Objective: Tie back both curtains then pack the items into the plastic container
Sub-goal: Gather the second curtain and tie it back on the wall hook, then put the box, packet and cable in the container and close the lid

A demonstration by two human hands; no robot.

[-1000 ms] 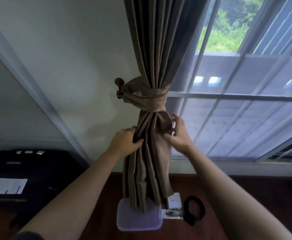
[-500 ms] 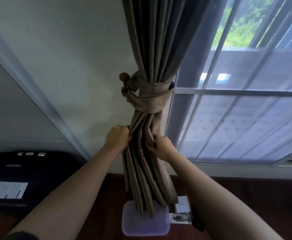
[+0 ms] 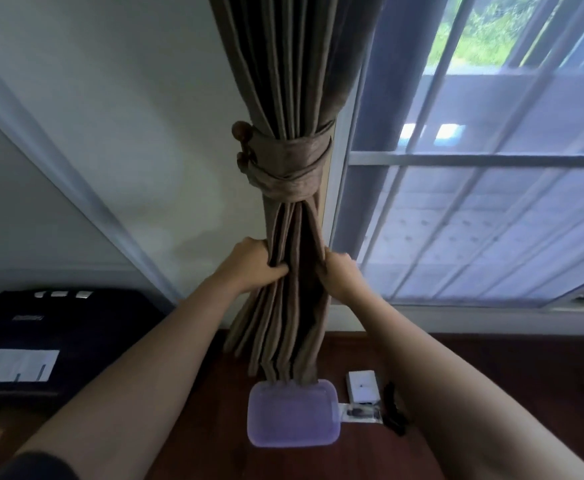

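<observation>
Both hands, left hand (image 3: 254, 265) and right hand (image 3: 337, 273), gripped the curtain (image 3: 294, 306) folds just below the tieback (image 3: 290, 168), apparently to neaten them.

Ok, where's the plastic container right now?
Head view, bottom centre: the plastic container lies on the dark floor directly under the curtain hem, left of a small white box.

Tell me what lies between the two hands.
In the head view, the gathered folds of the brown curtain fill the gap: left hand grips its left edge, right hand its right edge, below the tieback.
</observation>
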